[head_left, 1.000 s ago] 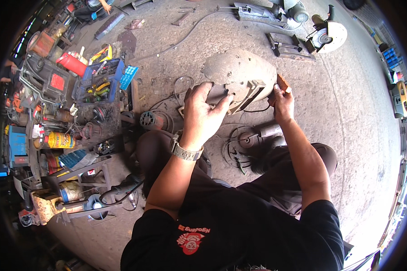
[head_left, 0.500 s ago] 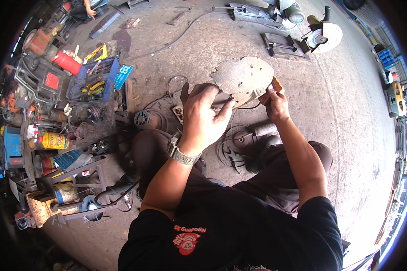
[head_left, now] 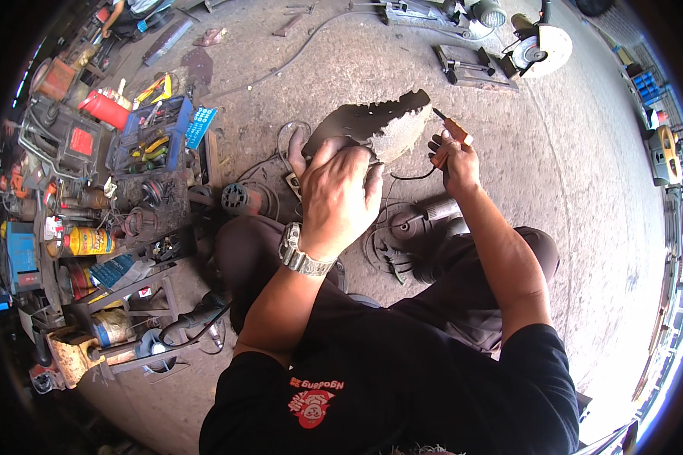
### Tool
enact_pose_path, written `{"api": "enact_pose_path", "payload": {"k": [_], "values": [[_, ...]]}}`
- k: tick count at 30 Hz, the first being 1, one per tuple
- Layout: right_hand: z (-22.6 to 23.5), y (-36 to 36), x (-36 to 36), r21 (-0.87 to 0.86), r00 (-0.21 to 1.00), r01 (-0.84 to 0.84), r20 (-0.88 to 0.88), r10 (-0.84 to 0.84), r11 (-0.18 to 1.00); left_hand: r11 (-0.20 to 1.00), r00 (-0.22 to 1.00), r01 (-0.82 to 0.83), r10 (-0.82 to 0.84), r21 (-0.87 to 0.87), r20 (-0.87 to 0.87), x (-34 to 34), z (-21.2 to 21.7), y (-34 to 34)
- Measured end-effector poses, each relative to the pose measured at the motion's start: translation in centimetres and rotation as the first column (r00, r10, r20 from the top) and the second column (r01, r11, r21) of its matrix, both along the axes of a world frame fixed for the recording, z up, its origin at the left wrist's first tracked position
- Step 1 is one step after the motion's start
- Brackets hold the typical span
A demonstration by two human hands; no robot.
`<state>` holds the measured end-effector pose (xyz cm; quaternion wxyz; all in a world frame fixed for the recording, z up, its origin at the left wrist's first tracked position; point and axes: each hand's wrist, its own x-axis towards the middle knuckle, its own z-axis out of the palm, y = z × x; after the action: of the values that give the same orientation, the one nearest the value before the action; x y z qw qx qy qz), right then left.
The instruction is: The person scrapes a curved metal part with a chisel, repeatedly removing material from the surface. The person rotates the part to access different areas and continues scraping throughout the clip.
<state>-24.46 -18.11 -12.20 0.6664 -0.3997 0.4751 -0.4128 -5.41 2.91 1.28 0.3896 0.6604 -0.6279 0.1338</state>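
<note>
A curved panel (head_left: 398, 136), dark on one face and rough pale grey on the other, has a ragged, notched edge. My left hand (head_left: 332, 201), with a wristwatch at its wrist, grips the panel's near left part. To the right of it, my right hand (head_left: 460, 168) is closed around an orange, pistol-shaped tool (head_left: 452, 133) with a thin dark tip. That tip points up and left, a small gap from the panel. A black cord (head_left: 411, 177) seems to run from the tool's lower end. Part of the panel is hidden behind my left fingers.
Between my knees lies a grey-bodied power tool (head_left: 440, 210). A green-and-red power tool (head_left: 240, 199) and a socket block (head_left: 294, 182) sit left of it. A blue toolbox (head_left: 180, 144) and cluttered bench parts fill the left. A cut-off saw (head_left: 539, 53) stands far right.
My left hand has turned the panel, bringing its dark face and ragged edge into view. My right hand has come away from the panel, and the orange tool now shows plainly.
</note>
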Motion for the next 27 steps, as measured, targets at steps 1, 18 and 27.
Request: {"api": "enact_pose_path", "payload": {"k": [1,18,27], "values": [[0.2,0.0,0.0,-0.005,1.000,0.000,-0.004,0.000,1.000,1.000,1.000,0.004,-0.004,-0.006,0.001,0.0,-0.1,-0.1],[0.3,-0.2,-0.5,-0.045,0.998,-0.054,-0.017,0.053,0.998,0.998,0.999,0.021,-0.023,0.053,0.043,-0.5,-0.8,-0.6],[4.7,1.3,0.7,-0.177,0.993,-0.094,0.049,0.104,0.980,0.994,0.996,0.056,-0.063,0.096,0.070,-0.8,-1.1,-0.7]]}}
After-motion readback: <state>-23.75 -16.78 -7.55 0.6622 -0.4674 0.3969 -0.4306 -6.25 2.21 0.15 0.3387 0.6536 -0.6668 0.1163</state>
